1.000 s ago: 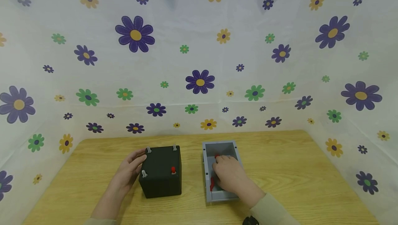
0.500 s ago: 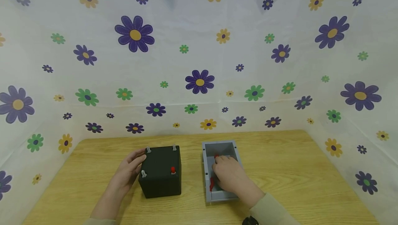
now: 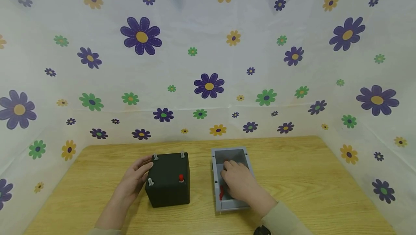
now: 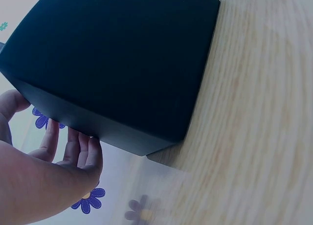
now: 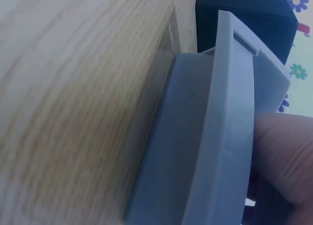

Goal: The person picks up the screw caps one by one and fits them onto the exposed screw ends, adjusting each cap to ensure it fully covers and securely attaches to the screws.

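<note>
Touching left side of black box [image 3: 168, 181] w/ L hand [image 3: 134, 177], w/ fingers loose & apart, tips & thumb laid against that face, not wrapped round it. To be found directly beside L hand, on its right, i.e. btwn both hands, sitting flat on wood-grain table [image 3: 292, 162]. Fitted on top w/ clear pegs [image 3: 151, 182] at three corners, plus red peg [image 3: 181, 178] at near corner, across top from L hand.

Reaching down into grey tray [image 3: 230, 205] w/ R hand [image 3: 240, 181], w/ fingers bent down & tips out of sight; can't tell if gripping anything. Placed under & around R hand, w/ gap btwn tray & box. Note red piece [image 3: 221, 193] inside tray, just left of R hand, along tray wall. Half hidden behind tray wall in R wrist view.

Note also small black obj. [image 3: 261, 230] closer to body than R hand, by R sleeve [image 3: 286, 220], cut off by frame edge. Backed, beyond both hands, by floral cloth [image 3: 227, 58]
</note>
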`<control>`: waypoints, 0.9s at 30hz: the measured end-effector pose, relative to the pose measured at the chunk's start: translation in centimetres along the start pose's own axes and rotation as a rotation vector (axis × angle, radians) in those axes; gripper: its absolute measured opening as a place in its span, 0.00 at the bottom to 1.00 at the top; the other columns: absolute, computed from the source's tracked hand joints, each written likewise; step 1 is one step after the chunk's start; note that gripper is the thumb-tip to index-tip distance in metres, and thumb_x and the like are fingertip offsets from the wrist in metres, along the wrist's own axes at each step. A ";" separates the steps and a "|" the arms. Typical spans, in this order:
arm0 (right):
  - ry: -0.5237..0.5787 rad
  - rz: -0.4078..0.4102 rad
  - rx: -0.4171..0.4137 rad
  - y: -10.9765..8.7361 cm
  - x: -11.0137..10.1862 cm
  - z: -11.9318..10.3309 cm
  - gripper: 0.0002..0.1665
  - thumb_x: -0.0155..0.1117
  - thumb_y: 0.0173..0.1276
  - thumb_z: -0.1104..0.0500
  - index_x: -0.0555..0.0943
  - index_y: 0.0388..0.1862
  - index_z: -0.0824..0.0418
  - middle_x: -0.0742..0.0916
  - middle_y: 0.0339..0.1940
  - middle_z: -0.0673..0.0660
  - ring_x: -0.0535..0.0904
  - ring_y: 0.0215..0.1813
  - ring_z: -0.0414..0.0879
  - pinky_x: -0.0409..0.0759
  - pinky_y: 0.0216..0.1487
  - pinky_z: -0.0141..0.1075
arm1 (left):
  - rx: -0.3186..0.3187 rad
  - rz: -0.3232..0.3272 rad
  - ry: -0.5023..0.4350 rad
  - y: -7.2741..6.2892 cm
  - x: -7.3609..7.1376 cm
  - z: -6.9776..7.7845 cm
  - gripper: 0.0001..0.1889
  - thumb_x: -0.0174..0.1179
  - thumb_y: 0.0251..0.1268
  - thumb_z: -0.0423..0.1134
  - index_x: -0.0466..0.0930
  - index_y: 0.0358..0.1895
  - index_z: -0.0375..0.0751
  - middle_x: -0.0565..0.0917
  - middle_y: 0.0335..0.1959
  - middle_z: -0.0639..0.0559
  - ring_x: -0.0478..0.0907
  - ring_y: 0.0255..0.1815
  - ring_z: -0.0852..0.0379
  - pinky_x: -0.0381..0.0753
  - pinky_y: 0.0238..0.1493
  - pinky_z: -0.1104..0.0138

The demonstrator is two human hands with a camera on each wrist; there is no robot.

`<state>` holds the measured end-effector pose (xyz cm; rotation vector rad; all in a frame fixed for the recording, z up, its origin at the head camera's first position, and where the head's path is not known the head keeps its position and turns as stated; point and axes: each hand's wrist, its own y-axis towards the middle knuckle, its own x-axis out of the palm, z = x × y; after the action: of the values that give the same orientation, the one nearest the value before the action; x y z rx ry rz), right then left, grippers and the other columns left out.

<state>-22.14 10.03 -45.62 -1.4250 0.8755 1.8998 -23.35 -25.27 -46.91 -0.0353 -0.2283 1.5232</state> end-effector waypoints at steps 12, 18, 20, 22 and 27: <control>-0.034 0.093 -0.041 0.5 0.0 0.7 0.10 0.80 0.61 0.57 0.88 0.39 0.57 0.87 0.42 0.54 0.82 0.42 0.47 0.82 0.38 0.38 | -0.015 0.009 0.007 0.1 0.0 0.0 0.15 0.55 0.83 0.38 0.74 0.67 0.47 0.82 0.49 0.70 0.83 0.50 0.71 0.82 0.55 0.76; -0.005 0.110 -0.043 0.8 -0.4 0.7 0.09 0.80 0.63 0.57 0.86 0.38 0.56 0.86 0.40 0.53 0.81 0.41 0.47 0.80 0.38 0.38 | -0.008 0.005 0.004 0.3 -0.1 0.0 0.15 0.54 0.83 0.36 0.74 0.67 0.47 0.81 0.48 0.69 0.82 0.50 0.71 0.82 0.55 0.76; 0.005 0.110 -0.044 0.9 -0.6 0.7 0.10 0.80 0.63 0.57 0.86 0.38 0.56 0.85 0.39 0.52 0.80 0.40 0.47 0.80 0.38 0.38 | -0.014 0.003 0.001 0.3 -0.1 -0.1 0.15 0.53 0.83 0.36 0.74 0.66 0.47 0.82 0.48 0.69 0.83 0.50 0.71 0.82 0.55 0.76; 0.006 0.114 -0.046 1.0 -0.8 0.6 0.10 0.80 0.62 0.57 0.86 0.38 0.56 0.85 0.39 0.52 0.80 0.40 0.46 0.80 0.39 0.38 | -0.017 0.005 0.000 0.3 -0.1 -0.1 0.15 0.53 0.83 0.35 0.74 0.67 0.47 0.82 0.48 0.69 0.83 0.50 0.71 0.82 0.55 0.76; -0.014 0.134 -0.055 1.2 -0.9 0.6 0.11 0.81 0.61 0.58 0.86 0.39 0.55 0.85 0.38 0.51 0.80 0.39 0.45 0.79 0.37 0.37 | -0.023 0.008 -0.003 0.3 0.0 -0.1 0.16 0.53 0.83 0.35 0.73 0.68 0.45 0.82 0.48 0.69 0.83 0.50 0.71 0.82 0.55 0.76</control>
<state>-23.18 9.75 -44.47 -1.4147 0.9394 2.0455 -23.65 -25.24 -47.08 -0.0523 -0.2486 1.5284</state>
